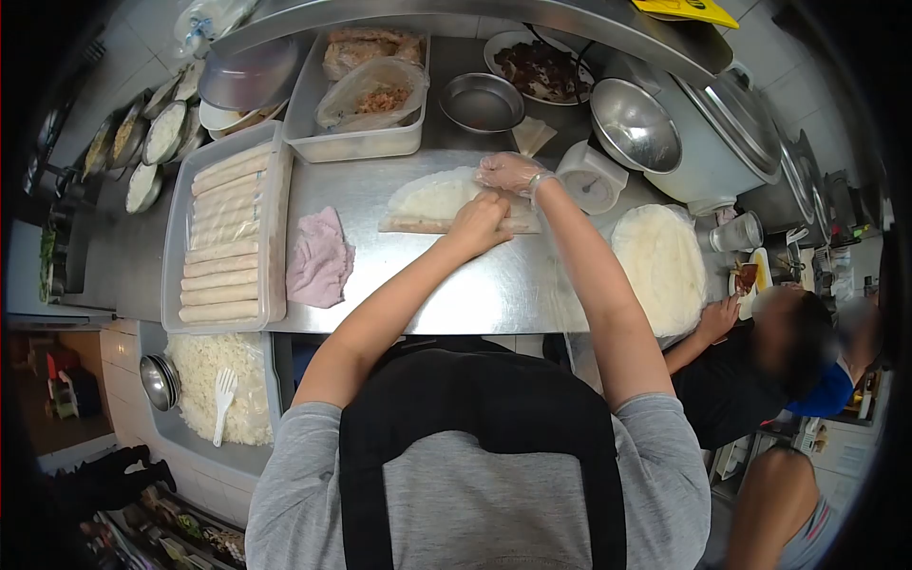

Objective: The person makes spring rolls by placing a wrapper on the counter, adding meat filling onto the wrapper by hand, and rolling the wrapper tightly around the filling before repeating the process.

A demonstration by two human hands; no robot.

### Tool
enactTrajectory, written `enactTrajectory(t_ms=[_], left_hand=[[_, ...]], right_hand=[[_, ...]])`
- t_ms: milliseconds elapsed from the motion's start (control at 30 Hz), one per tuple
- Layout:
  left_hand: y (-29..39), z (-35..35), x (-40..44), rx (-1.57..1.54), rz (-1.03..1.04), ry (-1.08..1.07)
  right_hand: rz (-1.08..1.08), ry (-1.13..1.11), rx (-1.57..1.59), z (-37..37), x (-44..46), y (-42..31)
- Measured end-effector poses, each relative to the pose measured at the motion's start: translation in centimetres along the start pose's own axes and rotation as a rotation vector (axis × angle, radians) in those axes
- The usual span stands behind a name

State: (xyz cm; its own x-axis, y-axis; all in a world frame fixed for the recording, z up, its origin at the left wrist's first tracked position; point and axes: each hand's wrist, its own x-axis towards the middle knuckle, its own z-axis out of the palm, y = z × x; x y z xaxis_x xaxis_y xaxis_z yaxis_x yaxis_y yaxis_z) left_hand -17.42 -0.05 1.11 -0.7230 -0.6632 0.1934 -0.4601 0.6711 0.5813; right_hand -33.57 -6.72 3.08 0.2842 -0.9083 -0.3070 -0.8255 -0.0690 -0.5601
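A thin white round wrapper (427, 198) lies on the steel counter, its near edge folded over a long strip of pinkish filling (410, 225). My left hand (478, 226) is bare, its fingers curled down on the wrapper's rolled near edge. In a clear plastic glove, my right hand (510, 175) is closed at the wrapper's far right part; whatever its fingers hold is hidden. A stack of round wrappers (660, 271) sits to the right. At the left, a plastic tub (277, 228) holds several finished rolls (220, 283). A pink cloth (320, 256) lies between tub and wrapper.
Behind stand a container (353, 147) with bagged filling, a metal bowl (482, 103), a plate of dark food (537, 66), a scale (590, 180) and a tilted steel bowl (636, 123). Rice (204, 380) is lower left. Another person's hand (719, 318) is near the wrapper stack.
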Motion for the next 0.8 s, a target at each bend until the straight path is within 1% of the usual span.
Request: enactTrajectory(t_ms=[33, 100, 167, 267, 300, 367, 400, 500, 533, 600, 633, 700, 733, 800], left_hand=[[-0.2, 0.2, -0.2, 0.0, -0.001, -0.006], [-0.3, 0.6, -0.6, -0.005, 0.064, 0.009], [0.1, 0.2, -0.3, 0.001, 0.066, -0.003], [0.7, 0.9, 0.0, -0.016, 0.075, -0.002], [0.8, 1.2, 0.2, -0.04, 0.086, 0.011], [0.7, 1.2, 0.3, -0.034, 0.097, -0.02], [0.7, 1.1, 0.3, -0.025, 0.104, -0.05], [1.2, 1.3, 0.7, -0.085, 0.066, -0.033], [1.1, 1.6, 0.7, -0.084, 0.062, -0.035], [0.9, 2.1, 0.6, -0.048, 0.139, -0.03], [1.2, 1.9, 0.6, -0.045, 0.132, -0.027], [2.1, 1.7, 0.3, -0.015, 0.164, 0.047], [2.2, 2.0, 0.1, -0.01, 0.157, 0.047], [2.2, 2.5, -0.2, 0.125, 0.251, 0.088]], right_hand=[[0.0, -0.032, -0.007, -0.1, 0.0, 0.0], [0.008, -0.032, 0.017, -0.4, -0.2, 0.0], [-0.049, -0.076, 0.116, -0.5, 0.1, 0.2], [-0.033, -0.102, 0.166, -0.4, 0.5, 0.2], [-0.031, -0.101, 0.168, -0.5, 0.5, 0.2], [-0.064, -0.062, 0.053, -0.8, 0.1, -0.1], [-0.062, -0.064, 0.055, -0.9, -0.1, -0.3], [-0.06, -0.095, 0.122, -0.8, 0.2, -0.1], [-0.096, -0.082, 0.129, -0.6, 0.2, 0.1], [-0.139, -0.073, 0.135, -0.4, 0.3, 0.4], [-0.133, -0.062, 0.133, -0.3, 0.3, 0.4], [-0.138, -0.057, 0.132, -0.2, 0.3, 0.3], [-0.106, -0.051, 0.122, -0.3, -0.1, -0.1], [-0.08, -0.048, 0.107, -0.9, -0.6, -1.0]])
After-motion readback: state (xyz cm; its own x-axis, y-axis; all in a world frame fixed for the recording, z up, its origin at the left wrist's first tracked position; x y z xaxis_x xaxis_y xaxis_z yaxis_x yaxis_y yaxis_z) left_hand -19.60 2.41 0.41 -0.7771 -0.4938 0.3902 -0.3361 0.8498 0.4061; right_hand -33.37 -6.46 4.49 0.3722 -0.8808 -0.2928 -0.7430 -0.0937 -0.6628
